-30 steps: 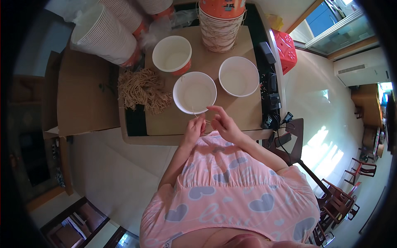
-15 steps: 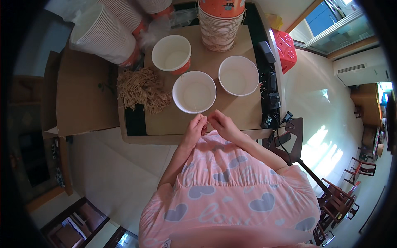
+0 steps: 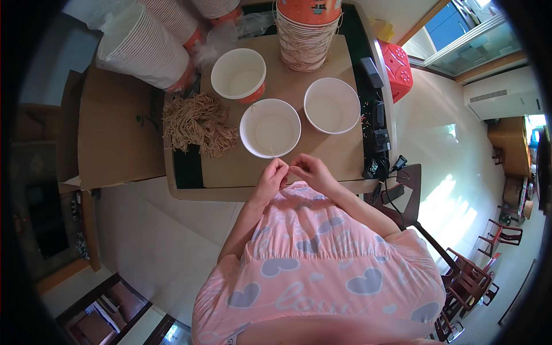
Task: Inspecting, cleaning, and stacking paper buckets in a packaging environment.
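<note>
My left hand (image 3: 272,177) and my right hand (image 3: 313,174) meet just in front of a white paper tub (image 3: 270,131) near the table's front edge. Both are closed in a pinch. A thin string (image 3: 273,152) runs over the tub's near rim toward my left fingers; its end between the hands is too fine to follow. Another white tub (image 3: 332,109) stands to the right, and an orange-sided tub (image 3: 238,77) farther back. A tangled heap of tan strings (image 3: 198,125) lies to the left.
At the back stands a tall stack of tubs (image 3: 309,40) with string loops. Wrapped tub stacks (image 3: 144,54) lean at the far left above an open cardboard box (image 3: 121,126). Black power adapters (image 3: 379,138) and cables line the right edge; a red stool (image 3: 395,72) is beyond.
My right hand has shifted very slightly, its fingers staying close to the left ones. The tubs and the heap of strings have not moved.
</note>
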A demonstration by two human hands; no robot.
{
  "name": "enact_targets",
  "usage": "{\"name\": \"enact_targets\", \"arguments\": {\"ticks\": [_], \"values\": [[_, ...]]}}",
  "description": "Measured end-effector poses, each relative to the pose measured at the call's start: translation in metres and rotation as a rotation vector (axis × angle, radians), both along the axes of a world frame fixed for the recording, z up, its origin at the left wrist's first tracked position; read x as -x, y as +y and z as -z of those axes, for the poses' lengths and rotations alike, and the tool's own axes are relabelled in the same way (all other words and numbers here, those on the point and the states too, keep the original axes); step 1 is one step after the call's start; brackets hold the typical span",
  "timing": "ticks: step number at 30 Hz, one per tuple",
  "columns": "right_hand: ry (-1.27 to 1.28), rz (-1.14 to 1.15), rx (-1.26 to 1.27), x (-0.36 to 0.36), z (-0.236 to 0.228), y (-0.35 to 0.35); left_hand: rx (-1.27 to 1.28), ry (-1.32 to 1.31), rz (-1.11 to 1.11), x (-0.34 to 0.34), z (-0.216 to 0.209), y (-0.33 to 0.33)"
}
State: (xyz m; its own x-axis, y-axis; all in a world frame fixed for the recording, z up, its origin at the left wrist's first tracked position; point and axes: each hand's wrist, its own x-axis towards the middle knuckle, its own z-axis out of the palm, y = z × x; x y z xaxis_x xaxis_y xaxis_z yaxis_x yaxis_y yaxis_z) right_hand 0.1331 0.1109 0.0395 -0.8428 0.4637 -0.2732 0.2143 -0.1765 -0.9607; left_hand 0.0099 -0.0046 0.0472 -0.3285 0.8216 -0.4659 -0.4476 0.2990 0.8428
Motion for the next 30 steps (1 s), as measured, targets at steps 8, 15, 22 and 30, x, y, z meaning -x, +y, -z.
{"name": "enact_targets", "arguments": {"ticks": [8,15,22,30], "values": [[-0.053,-0.004,-0.083,0.0,-0.013,0.0,0.051,0.062,0.057,0.002,0.01,0.002],[-0.051,0.011,-0.108,0.001,-0.009,0.0,0.083,-0.018,0.021,0.0,0.004,0.004],[-0.061,-0.037,-0.071,0.001,-0.009,0.002,0.042,-0.071,0.013,0.001,0.001,0.0],[-0.036,0.026,0.026,0.0,-0.002,0.003,0.051,-0.058,0.059,0.006,0.014,-0.001]]}}
